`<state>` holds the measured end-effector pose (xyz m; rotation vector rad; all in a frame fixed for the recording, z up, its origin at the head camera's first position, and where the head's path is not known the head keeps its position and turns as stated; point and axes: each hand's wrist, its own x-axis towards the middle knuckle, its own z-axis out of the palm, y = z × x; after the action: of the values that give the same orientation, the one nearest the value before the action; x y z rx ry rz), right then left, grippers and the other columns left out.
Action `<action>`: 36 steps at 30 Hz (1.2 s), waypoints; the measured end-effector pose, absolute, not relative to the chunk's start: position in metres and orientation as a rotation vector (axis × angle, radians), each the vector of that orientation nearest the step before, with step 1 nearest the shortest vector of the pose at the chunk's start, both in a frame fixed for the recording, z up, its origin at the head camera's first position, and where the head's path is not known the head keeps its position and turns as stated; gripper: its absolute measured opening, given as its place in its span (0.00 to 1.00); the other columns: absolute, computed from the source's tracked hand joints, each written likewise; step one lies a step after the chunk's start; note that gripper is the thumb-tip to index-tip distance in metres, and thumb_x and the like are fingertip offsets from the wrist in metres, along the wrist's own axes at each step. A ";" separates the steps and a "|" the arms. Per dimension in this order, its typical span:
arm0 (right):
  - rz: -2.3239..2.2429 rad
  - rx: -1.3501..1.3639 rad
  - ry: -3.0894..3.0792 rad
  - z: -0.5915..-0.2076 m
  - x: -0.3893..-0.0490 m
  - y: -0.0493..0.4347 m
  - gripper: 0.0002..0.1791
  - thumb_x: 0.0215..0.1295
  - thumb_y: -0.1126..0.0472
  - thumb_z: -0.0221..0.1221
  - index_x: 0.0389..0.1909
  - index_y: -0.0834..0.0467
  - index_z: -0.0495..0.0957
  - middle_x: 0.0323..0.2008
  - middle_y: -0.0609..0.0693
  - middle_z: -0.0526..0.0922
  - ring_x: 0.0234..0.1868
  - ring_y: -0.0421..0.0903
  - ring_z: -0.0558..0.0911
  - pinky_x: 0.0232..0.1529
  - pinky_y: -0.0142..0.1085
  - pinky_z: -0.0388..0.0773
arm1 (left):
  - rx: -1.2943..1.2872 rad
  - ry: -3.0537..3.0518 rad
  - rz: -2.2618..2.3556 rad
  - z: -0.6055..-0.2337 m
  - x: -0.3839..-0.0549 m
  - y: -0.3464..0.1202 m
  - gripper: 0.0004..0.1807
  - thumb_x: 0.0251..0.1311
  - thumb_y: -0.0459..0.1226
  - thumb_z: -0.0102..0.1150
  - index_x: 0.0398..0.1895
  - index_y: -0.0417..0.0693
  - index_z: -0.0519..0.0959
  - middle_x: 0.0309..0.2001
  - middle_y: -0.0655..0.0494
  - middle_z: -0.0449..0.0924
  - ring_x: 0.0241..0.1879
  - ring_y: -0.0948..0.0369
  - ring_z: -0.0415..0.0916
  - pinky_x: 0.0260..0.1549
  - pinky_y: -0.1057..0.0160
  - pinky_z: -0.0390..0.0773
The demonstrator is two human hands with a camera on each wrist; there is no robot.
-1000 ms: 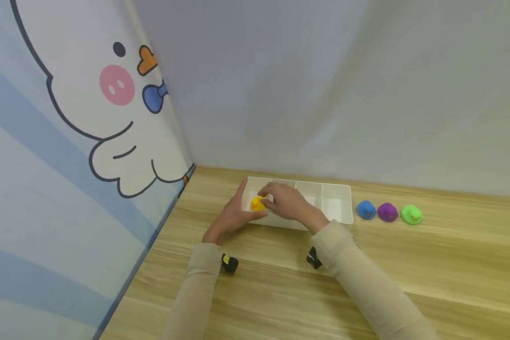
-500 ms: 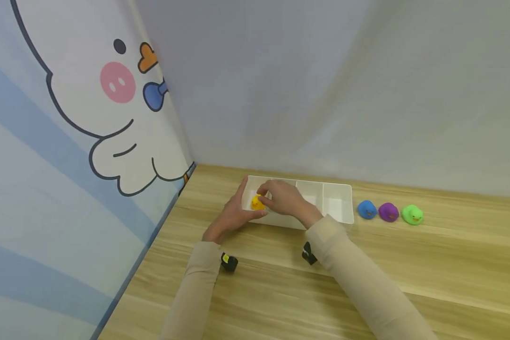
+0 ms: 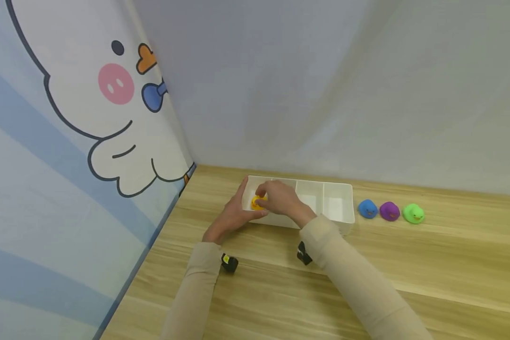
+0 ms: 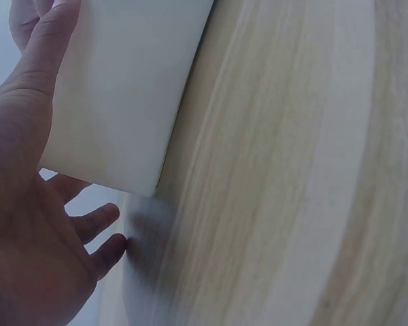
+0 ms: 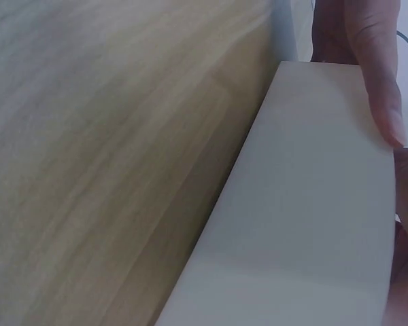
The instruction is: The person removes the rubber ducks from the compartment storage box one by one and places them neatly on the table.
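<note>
A white compartment tray stands near the back of the wooden table. At its left end, my left hand holds it between the thumb along the front wall and the fingers at the far side. In the left wrist view, some fingers of the left hand show past the tray's corner. Inside the leftmost compartment is a yellow rubber duck, pinched by my right hand, which partly covers it. The right wrist view shows mostly the tray's front wall; the duck is hidden there.
Right of the tray, a blue rubber duck, a purple one and a green one sit in a row on the table. Behind hangs a grey curtain; a cartoon-printed cloth borders the left.
My right wrist and forearm have shifted slightly left, and the right fingers cover more of the yellow duck. The left hand and tray stay in place.
</note>
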<state>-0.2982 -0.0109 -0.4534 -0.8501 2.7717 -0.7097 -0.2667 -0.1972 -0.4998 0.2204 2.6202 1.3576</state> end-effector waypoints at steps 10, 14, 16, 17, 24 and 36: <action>-0.687 -0.774 2.775 -0.453 -0.300 -0.015 0.17 0.67 0.50 0.66 0.51 0.54 0.85 0.50 0.49 0.89 0.52 0.51 0.85 0.49 0.48 0.84 | 0.217 2.631 1.351 -0.500 -0.266 -0.198 0.67 0.54 0.54 0.75 0.84 0.68 0.32 0.83 0.46 0.49 0.77 0.45 0.58 0.74 0.40 0.63; -0.679 -0.756 2.763 -0.451 -0.299 -0.016 0.17 0.67 0.50 0.66 0.51 0.55 0.86 0.50 0.49 0.89 0.52 0.50 0.86 0.49 0.47 0.84 | 0.209 2.632 1.341 -0.500 -0.265 -0.197 0.67 0.54 0.56 0.74 0.84 0.68 0.32 0.83 0.46 0.48 0.78 0.45 0.56 0.75 0.39 0.62; -0.676 -0.752 2.762 -0.451 -0.298 -0.016 0.16 0.67 0.51 0.67 0.51 0.54 0.86 0.50 0.49 0.89 0.51 0.50 0.86 0.48 0.46 0.84 | 0.212 2.629 1.341 -0.501 -0.265 -0.197 0.67 0.54 0.56 0.74 0.83 0.69 0.32 0.83 0.47 0.48 0.79 0.45 0.55 0.75 0.39 0.61; -0.675 -0.750 2.764 -0.451 -0.298 -0.016 0.16 0.67 0.51 0.66 0.51 0.54 0.86 0.50 0.49 0.89 0.51 0.50 0.86 0.48 0.46 0.84 | 0.215 2.627 1.343 -0.501 -0.265 -0.197 0.67 0.54 0.56 0.74 0.83 0.70 0.32 0.83 0.47 0.47 0.79 0.45 0.54 0.75 0.39 0.61; -0.678 -0.727 2.765 -0.454 -0.297 -0.016 0.15 0.69 0.51 0.65 0.52 0.53 0.86 0.50 0.48 0.89 0.51 0.50 0.85 0.47 0.46 0.84 | 0.249 2.629 1.338 -0.502 -0.265 -0.196 0.66 0.56 0.54 0.74 0.83 0.68 0.31 0.83 0.45 0.48 0.77 0.45 0.58 0.74 0.40 0.63; -0.711 -0.770 2.789 -0.457 -0.295 -0.017 0.14 0.71 0.53 0.63 0.52 0.54 0.85 0.51 0.48 0.89 0.49 0.49 0.85 0.43 0.44 0.84 | 0.247 2.643 1.336 -0.503 -0.267 -0.197 0.67 0.54 0.54 0.75 0.84 0.63 0.32 0.82 0.42 0.52 0.75 0.45 0.63 0.73 0.40 0.65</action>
<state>-0.2949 -0.0168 -0.4567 -0.7696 2.7895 -0.7112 -0.2673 -0.1971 -0.5031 0.2467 2.6426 1.3359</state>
